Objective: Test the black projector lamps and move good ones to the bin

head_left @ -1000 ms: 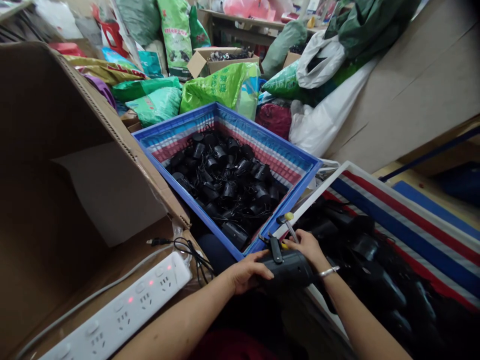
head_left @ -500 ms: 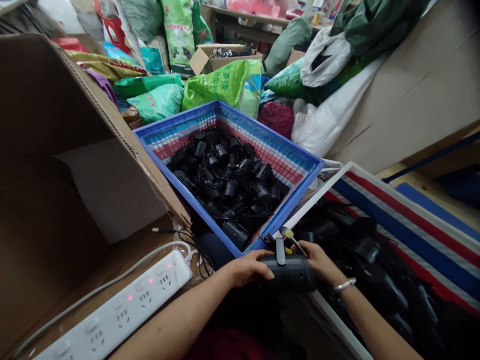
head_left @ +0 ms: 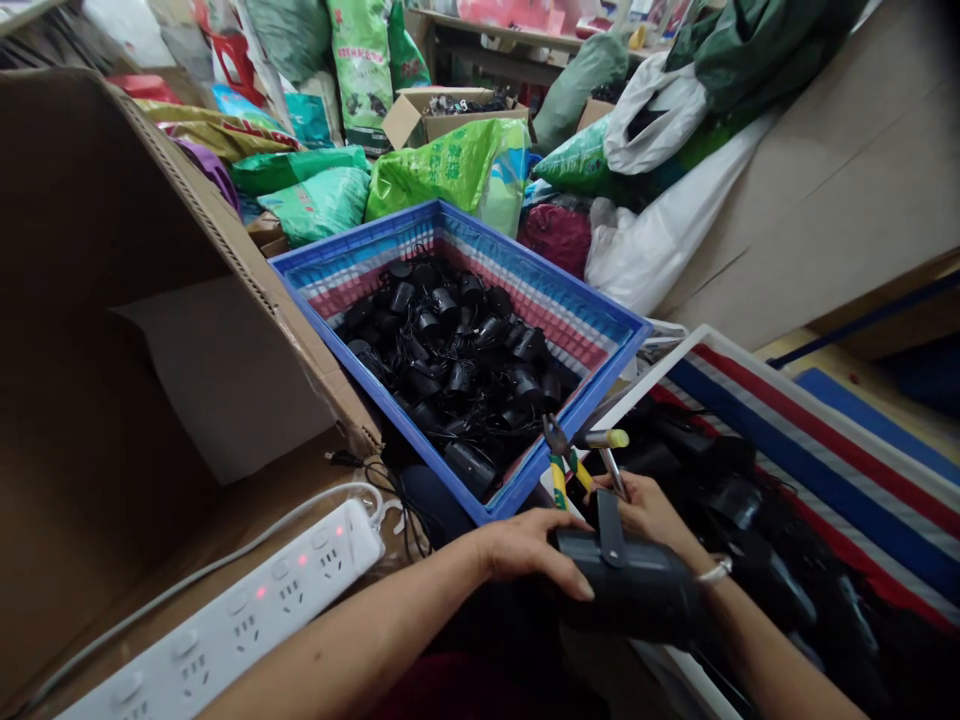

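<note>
My left hand [head_left: 529,550] is wrapped round the near end of a black cylindrical housing [head_left: 630,585], thumb along its side. A flat metal bracket [head_left: 610,528] stands up from the housing. My right hand [head_left: 645,510] is closed round the shaft of a small hammer [head_left: 606,440] with a yellow-tipped head, just behind the housing. Close to its fingertips are pliers [head_left: 561,455] with green and yellow handles, jaws up and apart; whether my right hand also grips them I cannot tell. The handles' lower ends are hidden.
A blue crate [head_left: 360,380] full of black cylindrical parts with cables lies ahead. More black housings [head_left: 757,570] fill a striped-lined bin [head_left: 825,440] at right. A power strip [head_left: 247,620] and a large cardboard box [head_left: 225,260] are at left. Sacks [head_left: 450,165] pile up behind.
The housing and both hands have shifted right and nearer to me. The hammer has moved right and up, its head now turned sideways. The pliers show more fully, their jaws higher.
</note>
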### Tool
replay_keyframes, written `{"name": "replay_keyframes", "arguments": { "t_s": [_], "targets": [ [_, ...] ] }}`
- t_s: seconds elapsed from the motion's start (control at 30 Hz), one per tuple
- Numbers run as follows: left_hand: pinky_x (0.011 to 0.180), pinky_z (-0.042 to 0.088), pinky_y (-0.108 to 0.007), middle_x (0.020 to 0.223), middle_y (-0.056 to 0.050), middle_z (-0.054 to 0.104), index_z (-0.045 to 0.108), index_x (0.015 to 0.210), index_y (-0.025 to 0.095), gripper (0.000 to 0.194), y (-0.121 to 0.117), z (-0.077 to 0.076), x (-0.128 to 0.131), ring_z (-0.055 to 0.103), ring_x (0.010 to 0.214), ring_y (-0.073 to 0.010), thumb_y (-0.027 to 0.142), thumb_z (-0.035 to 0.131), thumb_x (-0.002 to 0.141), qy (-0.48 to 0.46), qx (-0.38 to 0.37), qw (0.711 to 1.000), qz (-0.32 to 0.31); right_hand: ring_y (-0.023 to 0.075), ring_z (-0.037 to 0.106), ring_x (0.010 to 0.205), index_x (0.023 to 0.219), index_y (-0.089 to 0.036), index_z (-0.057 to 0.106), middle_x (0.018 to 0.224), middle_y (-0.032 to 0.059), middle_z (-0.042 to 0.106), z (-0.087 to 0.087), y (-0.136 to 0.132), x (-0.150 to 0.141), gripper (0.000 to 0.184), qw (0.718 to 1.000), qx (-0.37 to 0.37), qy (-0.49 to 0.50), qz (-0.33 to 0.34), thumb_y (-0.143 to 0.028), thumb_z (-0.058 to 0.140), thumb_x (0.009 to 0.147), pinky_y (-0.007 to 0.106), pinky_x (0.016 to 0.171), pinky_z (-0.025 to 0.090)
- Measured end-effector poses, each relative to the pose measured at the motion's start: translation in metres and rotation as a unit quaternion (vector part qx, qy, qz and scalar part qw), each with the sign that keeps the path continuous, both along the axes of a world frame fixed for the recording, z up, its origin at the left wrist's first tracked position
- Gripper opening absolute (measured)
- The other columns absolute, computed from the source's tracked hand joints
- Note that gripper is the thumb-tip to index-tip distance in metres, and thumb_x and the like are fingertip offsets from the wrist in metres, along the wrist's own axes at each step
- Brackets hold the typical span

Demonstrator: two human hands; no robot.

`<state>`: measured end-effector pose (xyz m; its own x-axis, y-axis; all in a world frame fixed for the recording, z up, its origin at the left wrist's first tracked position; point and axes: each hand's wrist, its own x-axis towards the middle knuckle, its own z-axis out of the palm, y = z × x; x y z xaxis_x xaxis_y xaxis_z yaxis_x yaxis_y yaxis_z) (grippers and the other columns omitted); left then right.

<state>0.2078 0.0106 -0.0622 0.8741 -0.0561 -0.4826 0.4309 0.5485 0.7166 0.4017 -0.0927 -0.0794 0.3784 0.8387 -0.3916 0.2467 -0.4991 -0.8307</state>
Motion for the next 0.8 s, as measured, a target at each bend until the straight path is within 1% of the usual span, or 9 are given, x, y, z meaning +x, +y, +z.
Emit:
{"name": "replay_keyframes", "arguments": {
  "t_s": [0.17, 0.27, 0.3, 0.37, 0.43, 0.5, 0.57, 0.67, 0.8],
  "targets": [
    [0.082, 0.041, -0.037, 0.100, -0.004, 0.056, 0.062, 0.108, 0.023, 0.075, -0.012, -0.011, 0.010, 0.051, 0.098, -0.0282, 0.022, 0.081, 0.036, 0.014, 0.041, 0.999, -0.021, 0.0212, 0.062, 0.066, 0.087, -0.013, 0.068, 0.072, 0.0042, 0.069, -0.018, 0.005, 0.002, 0.036, 0.999, -0.003, 0.013, 0.034, -0.044, 0.066, 0.069, 0.029, 0.058, 0.049],
    [0.079, 0.044, -0.036, 0.104, -0.005, 0.056, 0.058, 0.114, 0.023, 0.081, -0.013, -0.016, 0.012, 0.051, 0.100, -0.0296, 0.024, 0.081, 0.036, 0.031, 0.035, 0.999, -0.019, 0.0227, 0.063, 0.069, 0.086, -0.012, 0.069, 0.072, 0.0050, 0.069, -0.032, 0.008, 0.012, 0.036, 0.999, -0.001, -0.003, 0.046, -0.043, 0.066, 0.067, 0.031, 0.063, 0.050],
    [0.079, 0.045, -0.037, 0.107, -0.006, 0.055, 0.057, 0.116, 0.023, 0.083, -0.012, -0.016, 0.012, 0.051, 0.102, -0.0302, 0.026, 0.081, 0.037, 0.037, 0.052, 0.998, -0.027, 0.0232, 0.064, 0.070, 0.085, -0.012, 0.069, 0.072, 0.0054, 0.069, -0.036, 0.009, 0.016, 0.036, 0.999, -0.002, -0.008, 0.052, -0.043, 0.066, 0.067, 0.032, 0.064, 0.050],
    [0.083, 0.044, -0.038, 0.112, -0.007, 0.055, 0.056, 0.120, 0.023, 0.086, -0.009, -0.011, 0.007, 0.051, 0.104, -0.0316, 0.030, 0.082, 0.038, 0.040, 0.114, 0.991, -0.064, 0.0238, 0.064, 0.071, 0.082, -0.012, 0.070, 0.073, 0.0059, 0.070, -0.040, 0.011, 0.022, 0.035, 0.998, -0.005, -0.015, 0.068, -0.043, 0.066, 0.068, 0.032, 0.066, 0.050],
    [0.087, 0.042, -0.039, 0.114, -0.008, 0.056, 0.055, 0.122, 0.022, 0.087, -0.004, -0.002, -0.003, 0.051, 0.105, -0.0326, 0.033, 0.082, 0.040, 0.022, 0.183, 0.978, -0.100, 0.0236, 0.064, 0.072, 0.082, -0.012, 0.070, 0.074, 0.0058, 0.071, -0.041, 0.011, 0.025, 0.034, 0.996, -0.007, -0.018, 0.083, -0.043, 0.066, 0.068, 0.031, 0.067, 0.050],
    [0.089, 0.040, -0.039, 0.113, -0.008, 0.058, 0.056, 0.122, 0.021, 0.084, 0.003, 0.011, -0.016, 0.052, 0.104, -0.0324, 0.031, 0.082, 0.042, 0.000, 0.243, 0.965, -0.100, 0.0233, 0.064, 0.073, 0.083, -0.012, 0.071, 0.076, 0.0055, 0.071, -0.040, 0.011, 0.025, 0.034, 0.996, -0.004, -0.022, 0.091, -0.043, 0.066, 0.069, 0.031, 0.069, 0.049],
    [0.088, 0.041, -0.038, 0.110, -0.007, 0.060, 0.058, 0.119, 0.020, 0.078, 0.014, 0.024, -0.029, 0.054, 0.100, -0.0312, 0.027, 0.081, 0.044, 0.002, 0.269, 0.961, -0.062, 0.0235, 0.064, 0.077, 0.085, -0.012, 0.072, 0.081, 0.0056, 0.072, -0.039, 0.010, 0.023, 0.035, 0.996, 0.004, -0.026, 0.090, -0.043, 0.065, 0.071, 0.031, 0.072, 0.048],
    [0.081, 0.043, -0.034, 0.100, -0.004, 0.063, 0.061, 0.115, 0.020, 0.071, 0.032, 0.038, -0.045, 0.055, 0.094, -0.0285, 0.023, 0.079, 0.046, 0.016, 0.256, 0.966, 0.021, 0.0239, 0.064, 0.080, 0.086, -0.012, 0.071, 0.086, 0.0067, 0.071, -0.037, 0.009, 0.020, 0.037, 0.997, 0.018, -0.030, 0.074, -0.045, 0.062, 0.073, 0.031, 0.073, 0.048],
    [0.077, 0.042, -0.029, 0.094, -0.001, 0.062, 0.061, 0.112, 0.021, 0.068, 0.052, 0.043, -0.051, 0.053, 0.090, -0.0240, 0.016, 0.078, 0.045, 0.011, 0.224, 0.964, 0.143, 0.0233, 0.062, 0.078, 0.089, -0.012, 0.069, 0.083, 0.0074, 0.070, -0.027, 0.005, 0.014, 0.041, 0.998, 0.035, -0.058, 0.002, -0.048, 0.062, 0.073, 0.031, 0.070, 0.047]
  ]
}}
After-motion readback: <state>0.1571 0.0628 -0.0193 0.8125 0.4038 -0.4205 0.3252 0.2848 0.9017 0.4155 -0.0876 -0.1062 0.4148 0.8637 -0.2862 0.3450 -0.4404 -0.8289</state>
